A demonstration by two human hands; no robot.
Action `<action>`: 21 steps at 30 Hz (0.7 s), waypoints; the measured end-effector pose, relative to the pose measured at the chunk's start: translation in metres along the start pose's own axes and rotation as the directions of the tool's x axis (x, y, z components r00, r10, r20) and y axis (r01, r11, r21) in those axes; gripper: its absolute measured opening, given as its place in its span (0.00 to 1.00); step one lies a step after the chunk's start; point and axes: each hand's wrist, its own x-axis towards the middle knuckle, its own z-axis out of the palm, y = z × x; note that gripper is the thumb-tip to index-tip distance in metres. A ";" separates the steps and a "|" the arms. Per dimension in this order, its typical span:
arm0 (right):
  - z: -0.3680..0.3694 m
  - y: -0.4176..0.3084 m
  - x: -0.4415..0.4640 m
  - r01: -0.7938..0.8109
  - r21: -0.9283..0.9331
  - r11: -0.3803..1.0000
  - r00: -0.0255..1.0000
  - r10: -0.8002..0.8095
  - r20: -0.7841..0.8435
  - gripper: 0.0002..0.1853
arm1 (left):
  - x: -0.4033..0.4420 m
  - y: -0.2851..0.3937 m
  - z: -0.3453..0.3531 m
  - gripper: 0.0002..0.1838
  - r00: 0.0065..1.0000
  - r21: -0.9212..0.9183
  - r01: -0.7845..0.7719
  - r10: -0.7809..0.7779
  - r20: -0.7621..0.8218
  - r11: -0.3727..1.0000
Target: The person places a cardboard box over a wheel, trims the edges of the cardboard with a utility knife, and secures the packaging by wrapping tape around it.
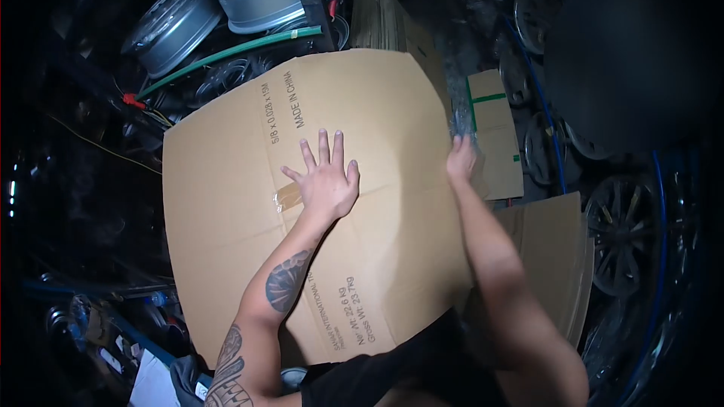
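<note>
1 printed cardboard sheet (pixel 407 226), between black shirt (pixel 407 373) and silver wheels (pixel 264 4). Left hand (pixel 328 185): grip spread apart, flat upon sheet. Right hand (pixel 461 160): grip curled at sheet's right edge; whether clamped, cannot tell.

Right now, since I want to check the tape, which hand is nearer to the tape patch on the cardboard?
Left. The left hand lies spread on the cardboard, just beside the tape patch; the right hand is farther off, at the cardboard's right edge.
</note>
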 end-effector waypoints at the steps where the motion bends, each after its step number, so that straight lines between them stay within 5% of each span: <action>1: -0.027 -0.008 0.013 0.044 0.001 0.999 0.999 -0.044 -0.018 0.21 | -0.001 0.001 0.000 0.38 1.000 -0.010 -0.002 0.002 0.005 1.000; 4: -0.136 -0.061 0.037 0.191 0.011 0.981 0.980 -0.190 -0.055 0.23 | -0.006 0.004 -0.001 0.39 1.000 -0.028 -0.006 0.006 -0.004 1.000; 7: -0.165 -0.093 0.038 0.335 0.142 0.932 0.940 -0.340 0.015 0.23 | -0.007 0.005 0.003 0.38 0.996 0.001 -0.043 0.043 -0.084 0.999; 8: -0.153 -0.094 0.039 0.446 0.163 0.880 0.895 -0.440 -0.072 0.19 | -0.006 0.004 0.004 0.38 0.991 0.017 -0.052 0.054 -0.121 0.998; 11: -0.150 -0.122 0.029 -0.116 0.743 0.659 0.814 -0.366 0.452 0.14 | 0.005 0.002 -0.027 0.36 0.984 -0.037 -0.164 0.166 0.065 0.986; 12: -0.152 -0.135 0.018 -0.188 0.830 0.525 0.813 -0.392 0.432 0.10 | 0.012 -0.002 -0.026 0.35 0.982 -0.058 -0.181 0.184 0.046 0.982; 15: -0.122 -0.124 0.014 -0.278 0.851 0.444 0.773 -0.422 0.473 0.12 | 0.028 -0.013 -0.013 0.35 0.976 -0.092 -0.211 0.204 -0.080 0.973; 17: -0.107 -0.113 0.010 -0.408 0.866 0.291 0.816 -0.309 0.488 0.18 | 0.025 -0.012 -0.001 0.36 0.959 -0.093 -0.202 0.177 -0.220 0.975; 21: -0.072 -0.093 -0.012 -0.467 0.883 0.047 0.870 -0.155 0.468 0.23 | 0.031 -0.016 0.007 0.39 0.956 -0.032 -0.190 0.177 -0.233 0.981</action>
